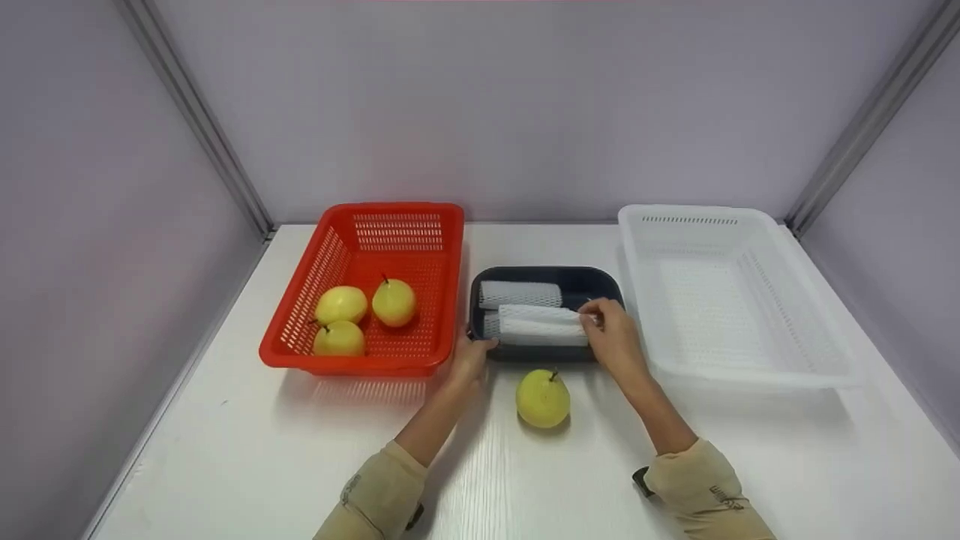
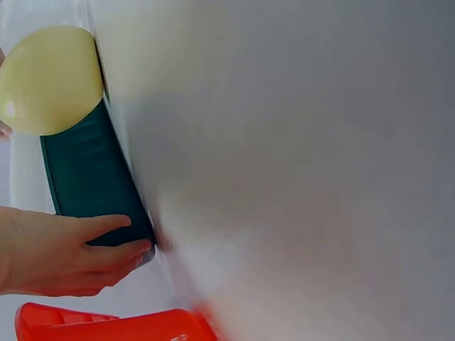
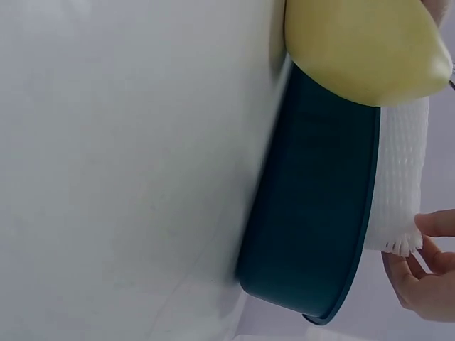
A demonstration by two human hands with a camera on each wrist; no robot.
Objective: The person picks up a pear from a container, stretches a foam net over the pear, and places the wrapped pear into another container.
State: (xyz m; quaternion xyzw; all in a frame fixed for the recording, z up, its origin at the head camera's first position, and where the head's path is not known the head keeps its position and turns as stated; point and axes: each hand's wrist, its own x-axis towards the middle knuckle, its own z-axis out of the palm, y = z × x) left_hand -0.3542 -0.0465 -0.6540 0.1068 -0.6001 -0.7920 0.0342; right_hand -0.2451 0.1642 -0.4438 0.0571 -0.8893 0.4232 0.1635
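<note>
Between the two baskets stands a dark blue-green plastic container point(image 1: 544, 352), with several white foam net sleeves point(image 1: 521, 294) lying in it. My left hand point(image 1: 471, 358) holds its near left corner, the thumb along the front wall and the fingers around the end. In the left wrist view this hand point(image 2: 71, 252) is low on the corner. With thumb and fingertips, my right hand point(image 1: 615, 337) pinches the right end of the nearest foam net sleeve point(image 3: 402, 177), which sits above the rim in the right wrist view. A yellow pear point(image 1: 543, 399) stands on the table in front of the container.
To the left, a red plastic basket point(image 1: 435, 364) contains three yellow pears point(image 1: 394, 302). On the right is a white plastic basket point(image 1: 742, 375). Pale walls point(image 1: 480, 112) close off the white table point(image 1: 480, 487) at the back and sides.
</note>
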